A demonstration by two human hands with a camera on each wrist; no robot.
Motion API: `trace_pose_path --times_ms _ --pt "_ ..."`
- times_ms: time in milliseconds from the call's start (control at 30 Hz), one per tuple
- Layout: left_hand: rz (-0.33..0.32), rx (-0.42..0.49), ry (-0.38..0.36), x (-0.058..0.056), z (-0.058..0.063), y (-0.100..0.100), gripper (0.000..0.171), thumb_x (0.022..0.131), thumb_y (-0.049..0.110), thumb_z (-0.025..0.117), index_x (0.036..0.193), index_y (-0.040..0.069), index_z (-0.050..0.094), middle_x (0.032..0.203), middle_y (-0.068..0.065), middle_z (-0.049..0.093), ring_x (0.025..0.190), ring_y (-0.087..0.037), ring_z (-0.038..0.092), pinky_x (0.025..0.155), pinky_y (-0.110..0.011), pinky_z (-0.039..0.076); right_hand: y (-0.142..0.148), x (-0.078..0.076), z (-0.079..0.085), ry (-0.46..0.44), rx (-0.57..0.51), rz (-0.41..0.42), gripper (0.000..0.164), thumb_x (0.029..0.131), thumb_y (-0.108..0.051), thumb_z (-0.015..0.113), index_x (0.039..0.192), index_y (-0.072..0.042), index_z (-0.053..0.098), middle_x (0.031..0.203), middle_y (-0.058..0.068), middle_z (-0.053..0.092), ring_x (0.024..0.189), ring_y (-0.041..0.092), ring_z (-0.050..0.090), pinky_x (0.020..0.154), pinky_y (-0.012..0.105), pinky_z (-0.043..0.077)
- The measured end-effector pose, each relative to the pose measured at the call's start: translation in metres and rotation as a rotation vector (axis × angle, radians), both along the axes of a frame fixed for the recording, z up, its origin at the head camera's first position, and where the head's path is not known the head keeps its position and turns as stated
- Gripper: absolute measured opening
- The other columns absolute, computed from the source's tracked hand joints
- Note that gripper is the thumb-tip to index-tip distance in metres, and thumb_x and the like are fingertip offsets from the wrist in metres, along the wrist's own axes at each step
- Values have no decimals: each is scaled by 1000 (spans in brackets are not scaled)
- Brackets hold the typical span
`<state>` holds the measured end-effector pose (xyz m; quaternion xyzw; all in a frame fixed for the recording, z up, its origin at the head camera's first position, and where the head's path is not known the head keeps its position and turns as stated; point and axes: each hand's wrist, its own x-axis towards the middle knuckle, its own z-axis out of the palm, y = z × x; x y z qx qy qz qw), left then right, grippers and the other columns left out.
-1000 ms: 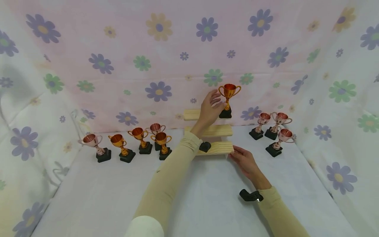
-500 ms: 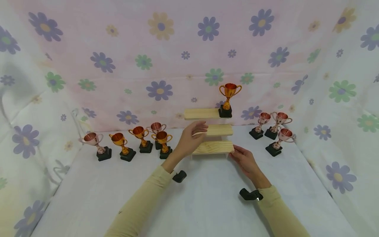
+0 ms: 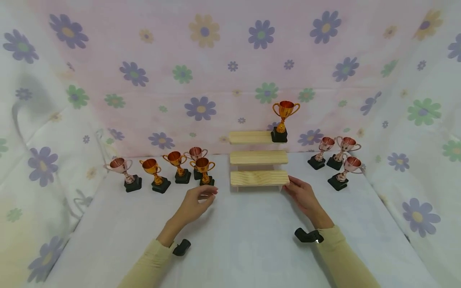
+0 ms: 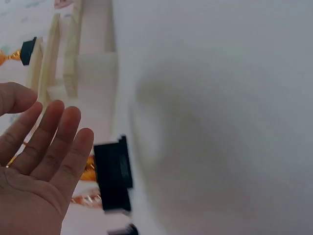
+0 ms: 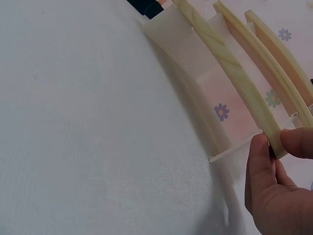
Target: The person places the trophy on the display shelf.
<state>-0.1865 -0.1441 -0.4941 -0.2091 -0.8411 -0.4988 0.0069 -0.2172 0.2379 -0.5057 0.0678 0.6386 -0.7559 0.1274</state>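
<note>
One left hand (image 3: 193, 205) now nearer a gold trophy (image 3: 203, 165)

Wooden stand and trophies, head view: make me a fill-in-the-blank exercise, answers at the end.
Of the three levels of the wooden stand, the gold trophy stands on the ____ one.
The right hand grips the wooden stand at its ____ level.
The left hand holds ____.
Right of the wooden stand are ____ pink trophies.

Missing words: top; bottom; nothing; three.

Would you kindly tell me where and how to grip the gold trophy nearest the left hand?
Probably pinch the gold trophy by its stem from the front: it's narrow between cup and black base, other trophies stand behind and left, and the left hand is in front.
</note>
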Motion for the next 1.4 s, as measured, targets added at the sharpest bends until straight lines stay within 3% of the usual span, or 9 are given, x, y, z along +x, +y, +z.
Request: trace_pose_path --times_ms 167,333,500,767,1100,1400 --pt "124 12 1 11 -12 -18 27 94 -3 67 121 -5 67 115 -20 71 105 -30 68 92 -42 60 0 1 2 1 10 -1 55 109 -5 41 158 8 19 160 24 29 113 -2 56 104 15 48" --pt "192 34 -40 14 -13 -28 28 96 -2 66 124 -4 66 121 -20 69 110 -30 67 95 -41 59 -1 2 2 -8 9 -5 55 109 -5 40 158 7 20 159 23 30 112 -2 57 106 17 47" --pt "247 84 -47 11 -8 -32 29 97 -1 65 126 -3 65 124 -21 68 112 -31 66 96 -41 59 -1 1 2 -16 0 -14 55 109 -5 41 158 7 20 159 23 30 112 -1 57 107 18 47" --pt "406 215 -18 0 -1 -28 34 97 1 65 131 -4 59 130 -23 62 119 -34 63 100 -35 56 -1 0 3 -27 -4 -16 56 109 -5 41 159 5 19 161 22 28 114 0 56 109 19 46" --pt "445 313 31 -15 3 -9 60 93 0 71 144 -10 42 143 -31 49 132 -46 49 111 -57 44 -2 0 4 -29 -2 -19 55 109 -5 41 159 5 20 161 22 29 115 1 56 106 17 47" --pt "459 388 2 -28 0 3 76 92 4 75 152 -6 31 147 -27 44 137 -41 47 115 -53 42 -3 1 5 -30 -6 -19 55 109 -5 41 159 5 20 161 22 29 116 2 56 108 18 47"
